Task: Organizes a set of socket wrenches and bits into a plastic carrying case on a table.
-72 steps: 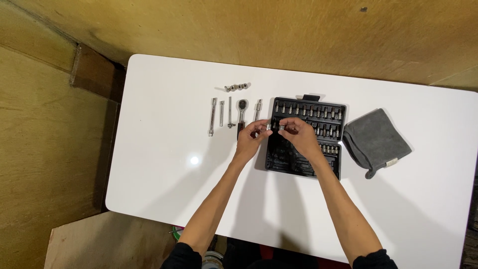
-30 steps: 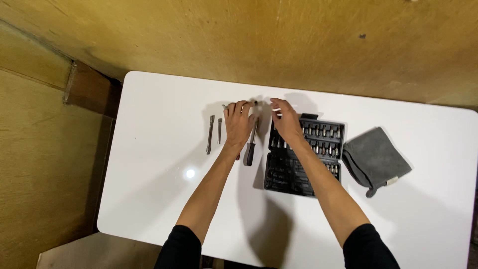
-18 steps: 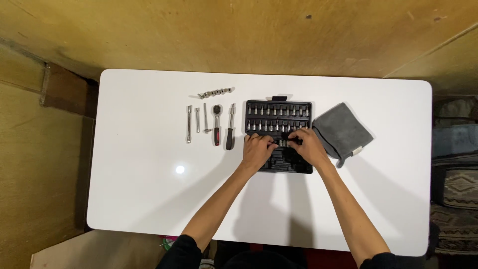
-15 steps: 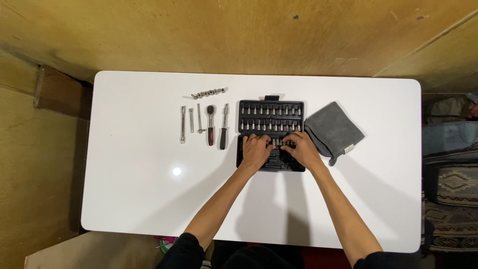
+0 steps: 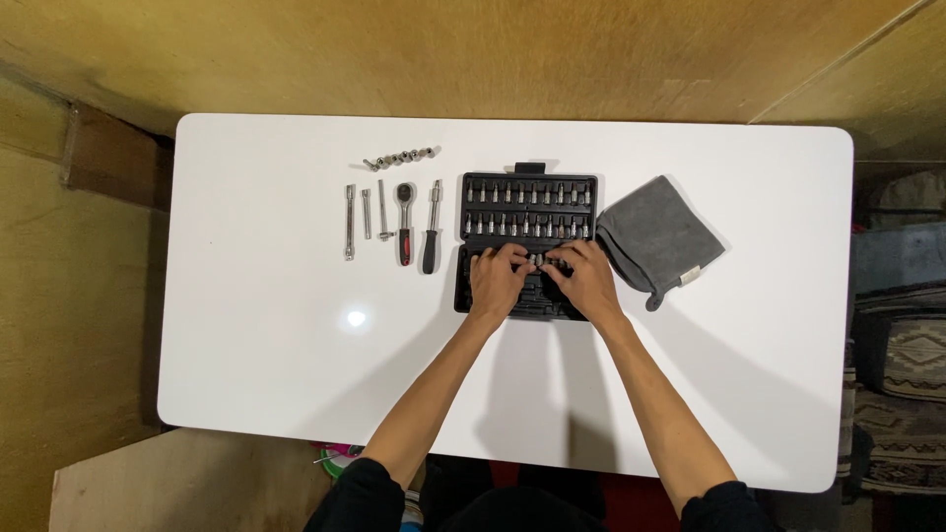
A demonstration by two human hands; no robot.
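Note:
An open black tool case (image 5: 461, 296) lies on the white table (image 5: 256, 345), with rows of small silver sockets and bits (image 5: 527, 195) in its upper part. My left hand (image 5: 496, 284) and my right hand (image 5: 585, 281) lie side by side over the case's lower half. The bent fingertips of both hands meet at a row of small sockets (image 5: 538, 260). The fingers hide whether either hand grips a socket.
Left of the case lie an extension bar (image 5: 349, 221), two short bars (image 5: 366, 213) (image 5: 381, 210), a ratchet (image 5: 404, 222) and a black-handled driver (image 5: 432, 240). Above them is a row of loose sockets (image 5: 399, 158). A grey cloth (image 5: 657, 239) lies right of the case.
Both hands came back from the loose socket row at the far side and settled on the case's lower half. Over the last half second they barely moved.

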